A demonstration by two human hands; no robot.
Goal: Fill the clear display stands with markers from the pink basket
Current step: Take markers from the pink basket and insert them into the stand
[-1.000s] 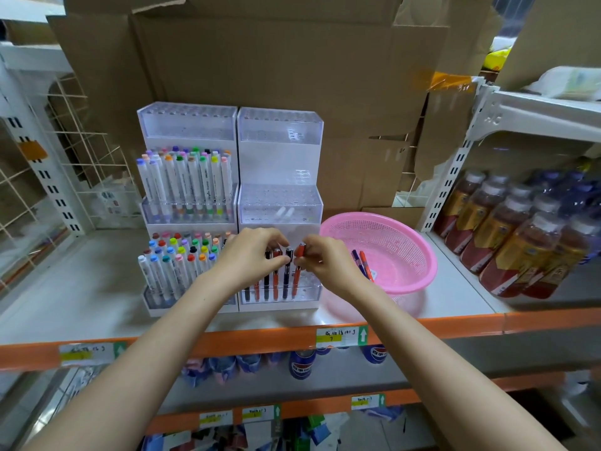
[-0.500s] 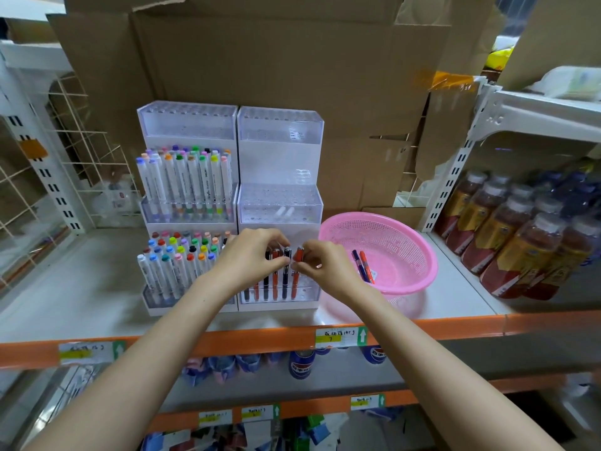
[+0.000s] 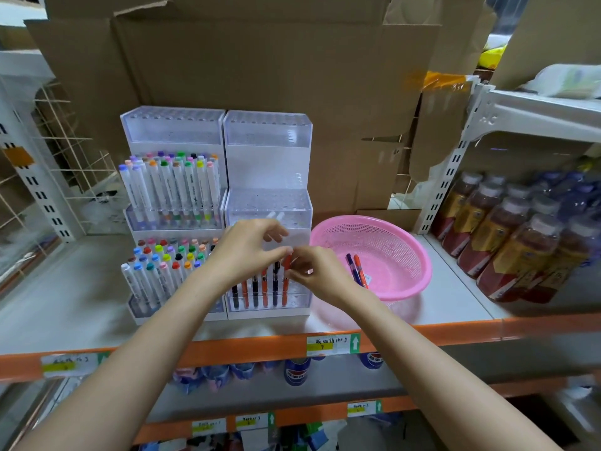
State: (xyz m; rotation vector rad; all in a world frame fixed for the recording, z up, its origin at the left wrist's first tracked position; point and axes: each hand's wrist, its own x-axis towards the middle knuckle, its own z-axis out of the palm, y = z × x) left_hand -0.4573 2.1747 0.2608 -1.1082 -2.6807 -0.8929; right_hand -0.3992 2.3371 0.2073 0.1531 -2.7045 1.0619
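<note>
right hand (image 3: 317, 271): fingers clamped on a slim orange-capped marker (image 3: 287, 271), upright to drop into its slot.
left hand (image 3: 247, 252): fingertips together at its cap, likely guiding.
clear tiered display stand (image 3: 270, 203): front row part-filled.
round pink mesh basket (image 3: 406, 249): beside it, within reach.

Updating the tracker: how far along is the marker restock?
Done: left clear display stand holds two full tiers; right clear stand has six markers in its bottom tier. In hand: both hands, left and right, on a red-capped marker. Left: two markers in the pink plastic basket; upper tiers mostly empty.

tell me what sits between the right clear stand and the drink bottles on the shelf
In the head view, the pink basket sits between the right clear stand and the drink bottles.
</note>
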